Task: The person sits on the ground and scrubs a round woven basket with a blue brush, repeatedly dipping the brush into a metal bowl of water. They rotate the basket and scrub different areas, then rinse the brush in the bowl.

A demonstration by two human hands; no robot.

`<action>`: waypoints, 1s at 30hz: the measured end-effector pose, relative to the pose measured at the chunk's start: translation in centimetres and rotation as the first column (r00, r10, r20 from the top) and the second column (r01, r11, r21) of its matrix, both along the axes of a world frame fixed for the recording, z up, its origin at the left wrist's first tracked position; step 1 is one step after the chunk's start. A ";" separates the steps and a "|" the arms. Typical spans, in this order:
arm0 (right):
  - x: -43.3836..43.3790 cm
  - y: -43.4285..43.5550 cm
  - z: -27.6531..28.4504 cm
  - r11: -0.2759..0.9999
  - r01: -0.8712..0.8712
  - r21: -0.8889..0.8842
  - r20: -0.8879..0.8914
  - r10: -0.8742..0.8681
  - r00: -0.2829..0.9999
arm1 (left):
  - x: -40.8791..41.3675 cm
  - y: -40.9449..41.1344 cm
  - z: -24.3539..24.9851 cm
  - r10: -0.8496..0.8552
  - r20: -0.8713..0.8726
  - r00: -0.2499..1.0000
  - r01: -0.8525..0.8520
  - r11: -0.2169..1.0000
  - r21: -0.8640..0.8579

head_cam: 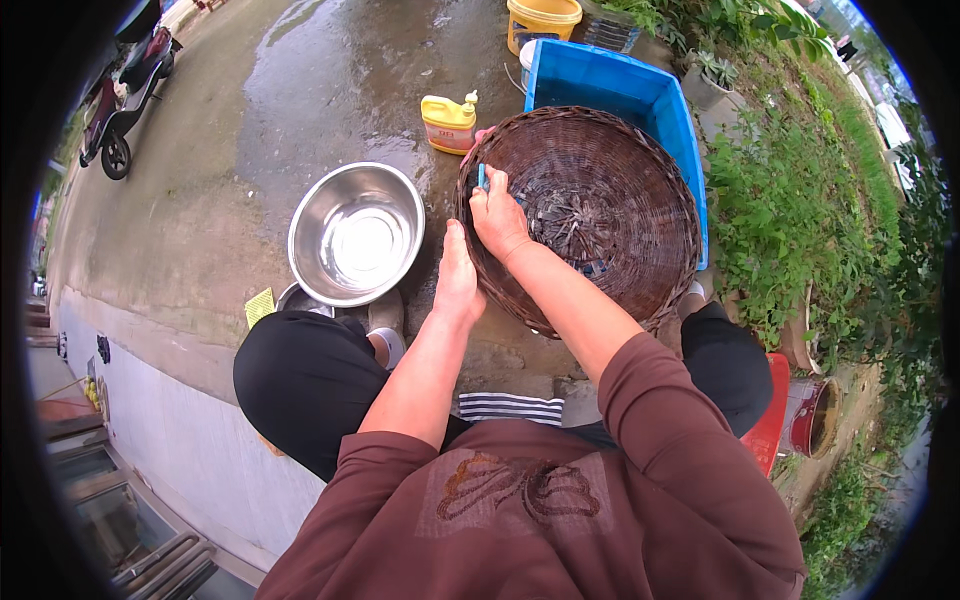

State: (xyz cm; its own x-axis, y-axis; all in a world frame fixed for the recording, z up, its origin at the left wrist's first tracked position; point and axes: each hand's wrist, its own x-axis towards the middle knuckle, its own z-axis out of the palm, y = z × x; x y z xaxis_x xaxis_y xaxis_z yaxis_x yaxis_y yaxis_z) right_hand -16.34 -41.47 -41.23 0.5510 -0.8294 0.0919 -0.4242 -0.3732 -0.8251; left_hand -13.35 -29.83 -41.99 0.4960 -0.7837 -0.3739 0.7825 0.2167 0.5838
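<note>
A round brown wicker basket [637, 187] leans tilted on a blue plastic tub [686, 142], its hollow facing me. Inside its left rim, my right hand [499, 217] grips a small blue object [481, 176], perhaps a brush; most of it is hidden. My left hand [457, 277] lies flat against the outside of the basket's left edge, fingers pointing up and the palm hidden. A stainless steel basin [356, 234] stands left of my hands. Beyond the basket's left rim are a yellow jug with a pump top [448, 124] and a partly hidden pink thing [477, 144].
A yellow bucket [544, 19] stands behind the tub. A smaller metal bowl [304, 300] sits partly under the basin, near my left knee. Green plants [780, 225] border the right side, with a red plastic stool or chair [772, 412] below. A scooter [124, 97] is parked far left on wet concrete.
</note>
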 end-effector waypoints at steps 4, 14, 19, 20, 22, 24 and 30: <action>-2.8 2.4 -0.5 0.941 -0.292 0.172 -0.116 0.314 0.942 | 0.8 0.4 0.2 0.083 0.109 0.991 -0.087 0.996 0.033; -4.3 -1.7 0.7 0.754 -0.646 -0.115 -0.754 0.357 0.551 | 1.9 1.1 0.5 0.066 0.029 0.997 -0.065 0.998 -0.009; 1.4 -7.3 -0.7 0.883 -0.356 -0.305 -0.706 0.042 0.707 | 1.9 0.8 0.2 0.054 0.056 0.997 -0.053 0.998 -0.017; 1.3 -6.7 -0.7 0.911 -0.329 -0.249 -0.706 0.062 0.706 | 2.0 0.9 0.3 0.068 0.045 0.997 -0.067 0.998 -0.021; -0.4 -2.9 -0.2 0.877 -0.460 -0.139 -0.725 0.226 0.650 | 2.0 1.0 0.3 0.100 0.015 0.995 -0.100 0.995 -0.030; -3.6 1.0 1.4 0.795 -0.603 0.056 -0.781 0.412 0.470 | 2.4 1.0 -0.3 0.135 0.041 0.990 -0.135 0.991 -0.004; -4.3 0.9 2.5 0.792 -0.606 0.077 -0.811 0.403 0.424 | 2.5 1.3 -0.8 0.132 0.039 0.991 -0.132 0.991 0.002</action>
